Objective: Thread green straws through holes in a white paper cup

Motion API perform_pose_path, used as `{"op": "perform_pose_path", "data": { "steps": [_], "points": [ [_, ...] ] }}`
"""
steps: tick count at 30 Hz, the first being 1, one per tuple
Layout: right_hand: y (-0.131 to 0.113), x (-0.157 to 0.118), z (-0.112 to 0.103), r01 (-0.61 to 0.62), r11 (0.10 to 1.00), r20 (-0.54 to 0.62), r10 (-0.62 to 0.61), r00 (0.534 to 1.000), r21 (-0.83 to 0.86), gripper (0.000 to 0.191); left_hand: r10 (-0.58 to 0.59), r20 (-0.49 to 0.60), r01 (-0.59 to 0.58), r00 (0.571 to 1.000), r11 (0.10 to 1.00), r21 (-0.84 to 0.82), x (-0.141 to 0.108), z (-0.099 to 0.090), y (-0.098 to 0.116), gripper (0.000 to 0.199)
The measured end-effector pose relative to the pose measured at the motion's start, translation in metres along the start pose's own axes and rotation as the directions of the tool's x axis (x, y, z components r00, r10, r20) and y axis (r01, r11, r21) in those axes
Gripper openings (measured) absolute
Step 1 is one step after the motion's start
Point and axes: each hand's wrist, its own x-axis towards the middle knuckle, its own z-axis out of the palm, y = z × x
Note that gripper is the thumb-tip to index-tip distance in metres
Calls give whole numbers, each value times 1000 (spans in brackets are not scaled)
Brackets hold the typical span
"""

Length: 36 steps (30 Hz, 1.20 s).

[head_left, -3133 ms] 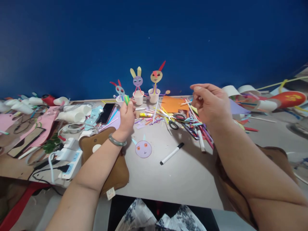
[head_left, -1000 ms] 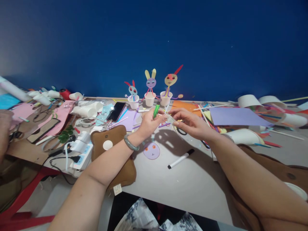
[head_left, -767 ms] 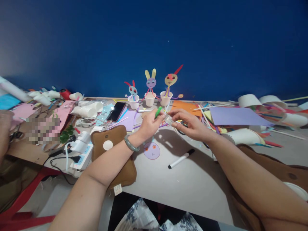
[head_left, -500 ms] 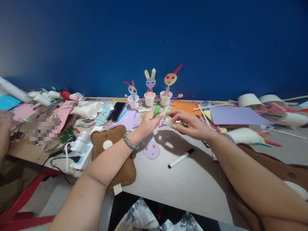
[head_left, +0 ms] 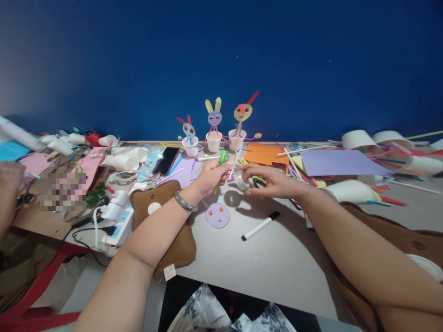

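Our left hand (head_left: 209, 178) pinches green and yellow strips (head_left: 223, 157), and our right hand (head_left: 272, 182) grips a clear roll (head_left: 240, 180) beside it. Close by, we see the purple paper face (head_left: 218, 216) flat on the table (head_left: 224, 258).

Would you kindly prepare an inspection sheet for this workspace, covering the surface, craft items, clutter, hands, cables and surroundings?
Surface: grey table, with a marker lying near the front.
Craft items: purple face cutout lies flat; three paper-faced figures stand in white cups at the back.
Clutter: phone, orange sheet, purple sheet, scattered strips.
Hands: left hand grips green-and-yellow strips; right hand has its fingers on a clear round item, kind unclear.
Cables: white cable and black plug at the power strip, left side.
Surroundings: blue wall behind; another person's hand at the left edge.
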Motion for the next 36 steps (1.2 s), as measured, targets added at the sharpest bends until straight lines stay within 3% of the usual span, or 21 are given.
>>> {"op": "perform_pose_path", "data": {
  "steps": [5,8,10,12,14,16,24,28,32,34,36],
  "points": [
    [-3,3,2,-57,994,-95,48,994,-90,49,45,54,-52,998,988,143,-1,0,-4,40],
    [-3,0,-7,-232,957,-227,191,955,-174,41,117,41,-124,992,949,289,2,-2,-4,35],
    [-2,-2,-14,-424,850,-279,345,896,-313,32,175,59,-185,983,911,368,3,-3,-4,31],
    [0,-2,-18,-548,676,-269,481,834,-493,24,211,107,-236,972,882,408,4,-3,-3,28],
    [3,-1,-17,-578,534,-240,571,785,-617,22,215,152,-260,965,869,421,4,-3,-2,28],
    [8,1,-14,-574,476,-214,616,758,-666,22,199,167,-253,966,868,428,3,-4,-1,29],
    [20,6,-8,-537,506,-181,591,786,-675,24,31,132,-79,991,923,376,2,-12,2,34],
    [12,2,-20,-559,522,-218,575,788,-645,22,2,144,-51,990,940,338,3,-17,7,34],
    [1,-6,-38,-610,548,-234,604,762,-572,25,10,124,-53,992,936,349,3,-21,11,36],
    [-2,-10,-44,-633,608,-300,564,769,-480,28,8,112,-49,994,930,365,3,-22,11,37],
    [-1,-13,-47,-625,723,-397,502,769,-296,32,-2,113,-42,994,924,381,2,-22,12,37]
  ]
}}
